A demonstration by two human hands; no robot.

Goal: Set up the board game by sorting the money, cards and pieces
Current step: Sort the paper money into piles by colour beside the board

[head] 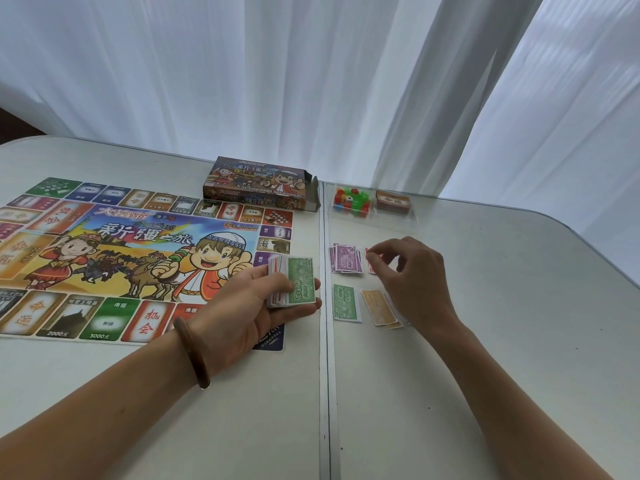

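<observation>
My left hand (256,306) lies palm up over the right edge of the game board (121,258), fingers and thumb curled round a stack of play money (294,282) with a green 500 note on top. A brown bracelet (194,355) sits on that wrist. My right hand (412,271) hovers low over the right half of the tabletop (485,358), fingers bent, thumb and forefinger pinching the top corner of a red note (368,253) – most of it is hidden under my palm, so I cannot tell how many lie there.

Sorted money lies around that hand. A fanned purple pile (346,259) sits just left of the red note, a single green 500 note (346,303) lies nearer to me, and a loose orange pile (379,306) lies just right of the green, partly under my wrist.

Farther back, a clear tray (412,220) holds coloured plastic pieces (351,200) in its left compartment and a brown card deck (393,201) in its right. The game box (259,192) lies flat beside the tray – end flap open – at the board's far corner. White curtains (311,81) hang behind.
</observation>
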